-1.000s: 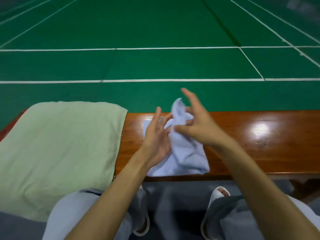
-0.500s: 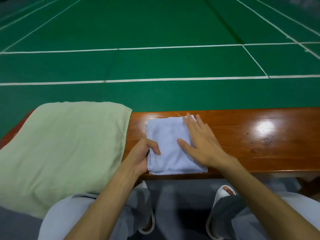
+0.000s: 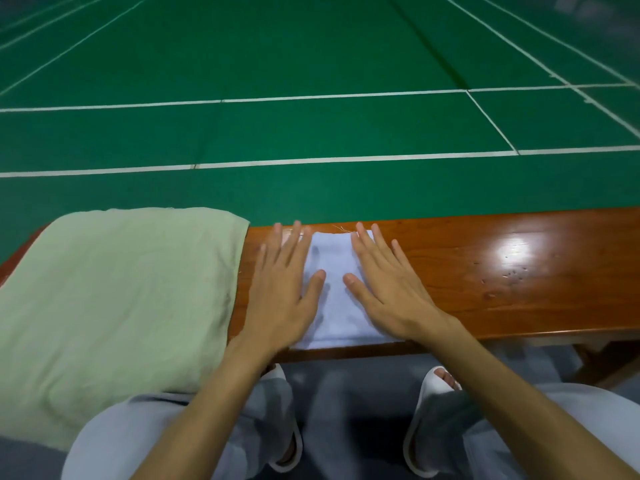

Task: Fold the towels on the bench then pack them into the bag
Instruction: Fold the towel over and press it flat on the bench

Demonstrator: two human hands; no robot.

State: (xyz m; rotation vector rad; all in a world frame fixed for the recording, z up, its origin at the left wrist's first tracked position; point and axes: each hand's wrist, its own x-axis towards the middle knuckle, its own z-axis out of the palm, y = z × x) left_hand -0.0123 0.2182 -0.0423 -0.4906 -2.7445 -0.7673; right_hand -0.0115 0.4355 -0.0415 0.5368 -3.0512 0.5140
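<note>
Head view: a small pale blue towel (image 3: 334,306) lies folded flat on the brown wooden table (image 3: 512,289), and it reaches the front edge. The left hand (image 3: 282,299) presses palm down on the left side of this towel. Its fingers are straight and a little spread, they grip nothing, and the outer fingers lie on the wood beside the towel. The right hand (image 3: 388,292) lies flat on the right side in the same way, with straight fingers and nothing held. The two thumbs point toward each other, near but apart. Just to the left, a big light green towel (image 3: 114,299) covers the left end of the table and hangs over its front edge. Behind the table is a green court floor (image 3: 311,129) with white lines.
</note>
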